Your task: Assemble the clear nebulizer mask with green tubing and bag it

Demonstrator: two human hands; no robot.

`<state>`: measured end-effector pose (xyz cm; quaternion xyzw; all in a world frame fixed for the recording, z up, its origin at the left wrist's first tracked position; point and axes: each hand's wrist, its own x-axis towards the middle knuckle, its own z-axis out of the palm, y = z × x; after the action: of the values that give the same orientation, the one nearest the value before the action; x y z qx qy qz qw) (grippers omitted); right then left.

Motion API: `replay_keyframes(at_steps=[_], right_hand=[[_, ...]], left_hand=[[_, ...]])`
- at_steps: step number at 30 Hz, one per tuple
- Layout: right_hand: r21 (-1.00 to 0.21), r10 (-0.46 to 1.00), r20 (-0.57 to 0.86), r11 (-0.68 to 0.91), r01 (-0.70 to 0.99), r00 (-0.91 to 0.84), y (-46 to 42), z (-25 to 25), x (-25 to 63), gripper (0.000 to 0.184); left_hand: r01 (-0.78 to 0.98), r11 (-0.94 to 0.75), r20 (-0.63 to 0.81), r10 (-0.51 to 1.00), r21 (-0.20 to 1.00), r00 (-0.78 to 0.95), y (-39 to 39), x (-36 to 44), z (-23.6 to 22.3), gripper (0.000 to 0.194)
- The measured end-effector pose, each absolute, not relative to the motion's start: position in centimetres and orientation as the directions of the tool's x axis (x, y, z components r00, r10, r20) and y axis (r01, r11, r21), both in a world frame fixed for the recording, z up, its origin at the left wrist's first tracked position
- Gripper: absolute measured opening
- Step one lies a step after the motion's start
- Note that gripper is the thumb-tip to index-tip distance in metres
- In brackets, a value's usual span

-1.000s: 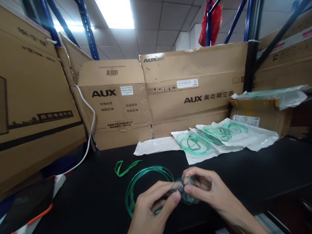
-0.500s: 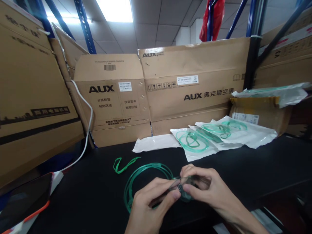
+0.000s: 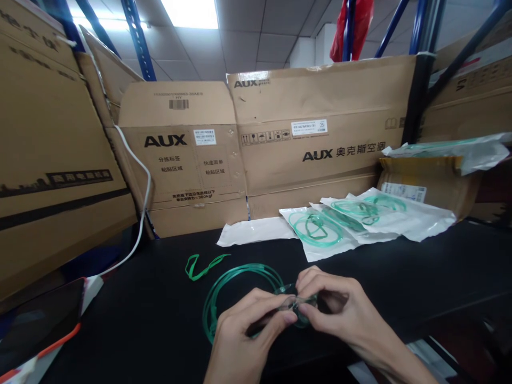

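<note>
Thumb and fingers of my left hand (image 3: 252, 325) pinch the near left edge of a translucent greenish oxygen mask (image 3: 286, 288). My right hand (image 3: 336, 301) grips the same mask from the right, its thumb close to the left thumb. Much of the mask is covered by my fingers, so its full shape is hidden. Behind and left of my hands, a coil of green tubing (image 3: 258, 268) lies on the black tabletop (image 3: 140, 320), partly hidden by the left hand. Farther left rests a loose green strap (image 3: 212, 265), apart from both hands.
White packets with green tubing (image 3: 316, 229) overlap at the back right, beside a flat white packet (image 3: 256, 232). Another packet lies on a small carton (image 3: 424, 170). Large cardboard boxes (image 3: 312, 112) wall the back. At left are an orange-edged dark device (image 3: 44, 325) and white cable (image 3: 150, 197).
Both hands keep hold of the mask, which has tilted slightly so more of its far edge shows. The view has shifted a little; tubing and strap lie as before.
</note>
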<state>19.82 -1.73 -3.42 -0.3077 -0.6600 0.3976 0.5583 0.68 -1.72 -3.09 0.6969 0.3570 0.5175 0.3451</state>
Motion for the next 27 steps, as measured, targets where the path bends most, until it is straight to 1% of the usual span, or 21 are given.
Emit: replay_keyframes(at_steps=[5, 8, 10, 12, 15, 17, 20, 23, 25, 27], right_hand=[[-0.882, 0.859, 0.471, 0.464, -0.083, -0.201, -2.02, -3.26, 20.05, 0.016], [-0.881, 0.849, 0.473, 0.457, -0.122, -0.235, -1.87, -3.43, 20.26, 0.012], [-0.889, 0.849, 0.457, 0.436, -0.136, -0.264, -1.76, -3.52, 20.34, 0.009], [-0.911, 0.864, 0.412, 0.392, -0.126, -0.291, -1.76, -3.48, 20.33, 0.006], [-0.942, 0.885, 0.335, 0.322, -0.097, -0.322, -1.95, -3.18, 20.23, 0.013], [-0.951, 0.885, 0.309, 0.290, -0.105, -0.348, -2.07, -2.91, 20.24, 0.019], [-0.948, 0.866, 0.309, 0.248, -0.199, -0.393, -2.11, -2.65, 20.45, 0.022], [-0.926, 0.847, 0.337, 0.220, -0.306, -0.410, -2.16, -2.64, 20.72, 0.022], [-0.921, 0.832, 0.351, 0.223, -0.320, -0.431, -2.27, -2.69, 20.80, 0.022], [-0.926, 0.814, 0.354, 0.234, -0.296, -0.461, -2.41, -2.72, 20.78, 0.021]], left_hand=[[0.110, -0.441, 0.411, 0.884, 0.891, 0.223, -1.81, 0.57, -2.91, 0.008], [0.118, -0.455, 0.416, 0.873, 0.883, 0.254, -1.72, 0.48, -2.87, 0.008], [0.136, -0.491, 0.446, 0.855, 0.860, 0.266, -1.61, 0.42, -2.91, 0.007], [0.172, -0.532, 0.475, 0.833, 0.829, 0.282, -1.51, 0.34, -3.02, 0.006], [0.242, -0.605, 0.526, 0.788, 0.758, 0.321, -1.48, 0.17, -3.20, 0.007], [0.271, -0.657, 0.570, 0.749, 0.703, 0.337, -1.55, 0.08, -3.23, 0.008], [0.248, -0.722, 0.629, 0.688, 0.646, 0.363, -1.69, 0.05, -3.08, 0.012], [0.193, -0.742, 0.635, 0.656, 0.642, 0.409, -1.73, 0.08, -2.90, 0.015], [0.189, -0.739, 0.624, 0.655, 0.647, 0.426, -1.71, 0.10, -2.88, 0.012], [0.188, -0.739, 0.621, 0.654, 0.647, 0.431, -1.72, 0.08, -2.91, 0.007]])
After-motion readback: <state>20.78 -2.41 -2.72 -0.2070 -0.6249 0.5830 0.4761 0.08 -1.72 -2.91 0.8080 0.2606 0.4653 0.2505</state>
